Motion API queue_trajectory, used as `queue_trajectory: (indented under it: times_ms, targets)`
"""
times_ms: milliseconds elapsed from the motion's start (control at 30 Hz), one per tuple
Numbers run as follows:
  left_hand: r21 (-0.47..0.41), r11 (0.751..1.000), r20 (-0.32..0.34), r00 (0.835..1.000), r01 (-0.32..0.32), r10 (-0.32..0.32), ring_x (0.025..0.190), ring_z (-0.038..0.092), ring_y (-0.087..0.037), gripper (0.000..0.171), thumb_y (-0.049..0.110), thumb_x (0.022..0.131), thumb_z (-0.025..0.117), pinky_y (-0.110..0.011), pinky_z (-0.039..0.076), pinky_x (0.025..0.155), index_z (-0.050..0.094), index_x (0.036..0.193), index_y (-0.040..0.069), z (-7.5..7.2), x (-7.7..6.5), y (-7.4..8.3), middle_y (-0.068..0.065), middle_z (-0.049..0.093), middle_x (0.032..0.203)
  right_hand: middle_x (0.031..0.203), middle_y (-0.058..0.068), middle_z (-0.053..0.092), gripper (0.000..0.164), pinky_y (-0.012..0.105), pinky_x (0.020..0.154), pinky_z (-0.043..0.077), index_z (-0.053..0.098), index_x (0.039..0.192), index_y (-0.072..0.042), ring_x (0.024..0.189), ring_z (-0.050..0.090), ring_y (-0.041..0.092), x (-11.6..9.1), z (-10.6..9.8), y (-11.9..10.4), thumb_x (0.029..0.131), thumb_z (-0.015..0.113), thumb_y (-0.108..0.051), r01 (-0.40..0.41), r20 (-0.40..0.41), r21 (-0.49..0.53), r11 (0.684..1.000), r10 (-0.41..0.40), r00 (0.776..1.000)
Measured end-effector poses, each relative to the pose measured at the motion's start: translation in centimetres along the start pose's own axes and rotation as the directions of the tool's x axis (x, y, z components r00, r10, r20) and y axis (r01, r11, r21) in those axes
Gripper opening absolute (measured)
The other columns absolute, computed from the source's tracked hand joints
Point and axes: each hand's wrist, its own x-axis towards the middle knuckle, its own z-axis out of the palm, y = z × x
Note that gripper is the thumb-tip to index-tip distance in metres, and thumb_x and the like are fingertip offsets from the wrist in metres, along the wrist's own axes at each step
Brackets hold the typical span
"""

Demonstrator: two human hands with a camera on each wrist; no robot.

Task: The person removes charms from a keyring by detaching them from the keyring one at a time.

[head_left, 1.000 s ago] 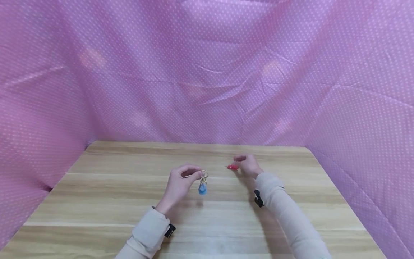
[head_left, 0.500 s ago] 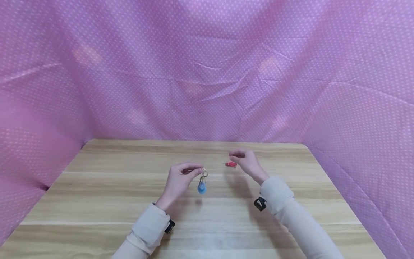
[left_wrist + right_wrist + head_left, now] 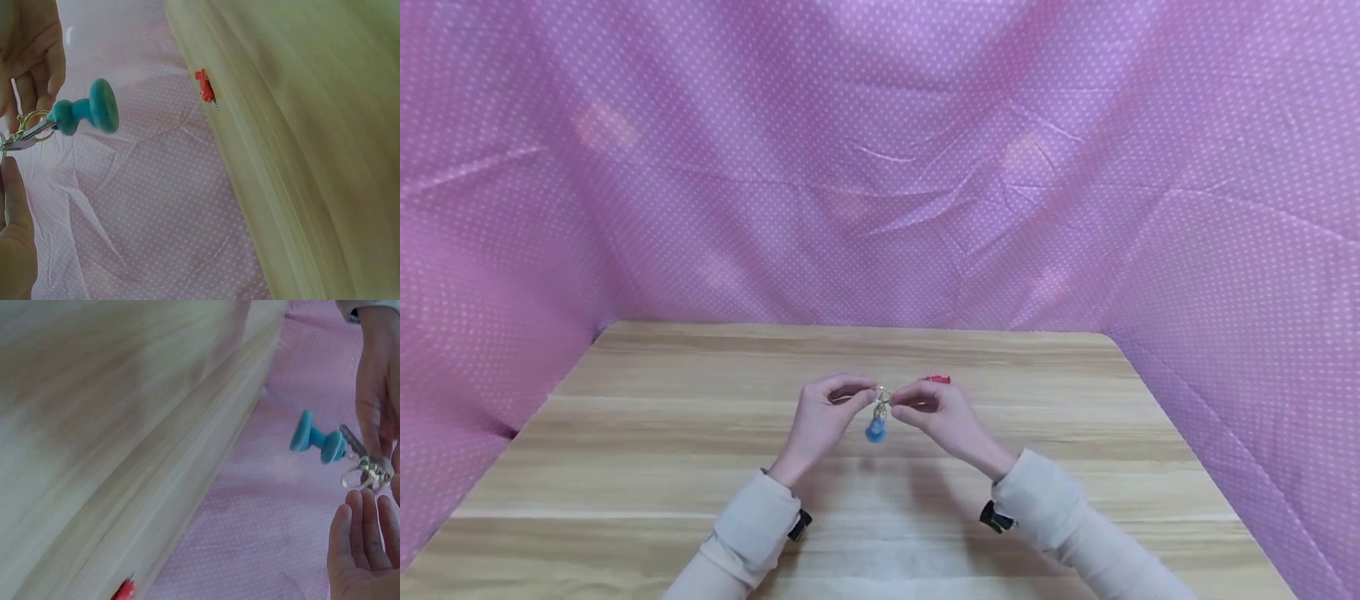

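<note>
A keychain hangs above the table between both hands, with a gold ring and clasp at its top and a blue spool-shaped pendant [image 3: 876,430] below. My left hand [image 3: 822,423] pinches the ring from the left. On the other side my right hand [image 3: 947,419] has its thumb and fingertips at the ring's right edge, pinching it. The left wrist view shows the pendant [image 3: 84,111] sticking out sideways beside a silver clasp [image 3: 31,135]. Part of the ring [image 3: 355,479] shows in the right wrist view; the exact fingertip contact is partly hidden.
A small red charm [image 3: 937,379] with a metal end lies on the wooden table [image 3: 700,467], just behind my right hand. Pink dotted cloth [image 3: 880,208] hangs around the table's back and sides.
My right hand has left the red charm, which stays on the table, and moved left to the keychain's ring. My left hand has kept its grip nearly in place.
</note>
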Motion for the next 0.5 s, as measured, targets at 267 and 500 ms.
queue_trajectory:
  times_ms: [267, 500]
  targets:
    - [0.018, 0.999, -0.006, 0.999, 0.049, -0.048, 0.087, 0.066, -0.017, 0.016, 0.006, 0.081, 0.068, -0.018, 0.053, 0.076, 0.068, 0.095, -0.002, 0.5, -1.0, 2.2, -0.014, 0.069, 0.094, 0.096, 0.016, 0.066, 0.020, 0.019, 0.076, 0.055, 0.066, 0.096, 0.003, 0.089, 0.065, 0.024, -0.6, 1.4, -0.8, 0.079, 0.070, -0.008, 0.041, -0.004, 0.029, 0.999, -0.041, 0.999]
    - [0.012, 0.999, -0.001, 0.999, 0.040, -0.040, 0.087, 0.066, -0.019, 0.017, 0.006, 0.081, 0.067, -0.019, 0.055, 0.075, 0.068, 0.096, -0.003, 0.9, -1.0, 2.9, -0.014, 0.069, 0.095, 0.095, 0.015, 0.068, 0.022, 0.022, 0.078, 0.055, 0.062, 0.092, -0.001, 0.087, 0.066, 0.022, 0.0, 2.0, 0.4, 0.076, 0.073, -0.011, 0.055, -0.061, 0.053, 0.997, -0.051, 0.997]
